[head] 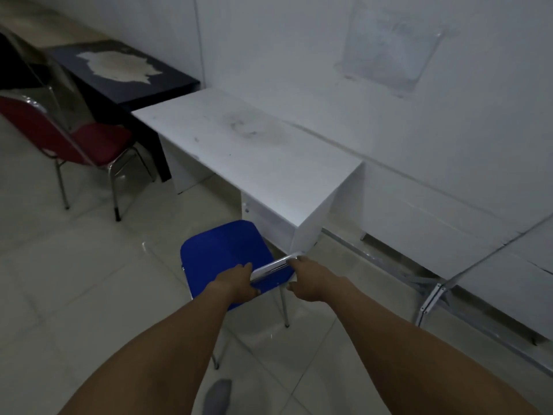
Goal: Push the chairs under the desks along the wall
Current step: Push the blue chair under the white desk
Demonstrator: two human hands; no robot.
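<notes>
Head view: both hands grip the top rail of the blue chair (223,259) backrest. Left hand (236,284) is wrapped around the rail's left end, right hand (311,283) clamped on its right end. The rail between them looks white and glossy; can't tell if that is bare plastic or glare.

Blue chair: smooth moulded plastic seat with rounded corners, on thin chrome legs. It stands on the floor just in front of the white desk (248,145); the seat's far edge is at the desk's near right corner and the seat is not under the top.

White desk: flat laminate top, scuffed and smudged grey near the middle, slab side panels, set against the wall (299,55). To its left, touching end to end, is a dark navy desk (167,85) with a large patch of worn-off surface showing pale underneath.

Red chair (89,142): padded seat and back, chrome tube legs, clear plastic wrap over the backrest. It stands in front of the dark desk, pulled out.

In the way on the right: folded metal-framed panels (434,295) lean along the wall base, close to the blue chair's right legs.

Floor (74,280): glossy pale tiles. A foot in a grey sock (218,396) is at the bottom edge.
</notes>
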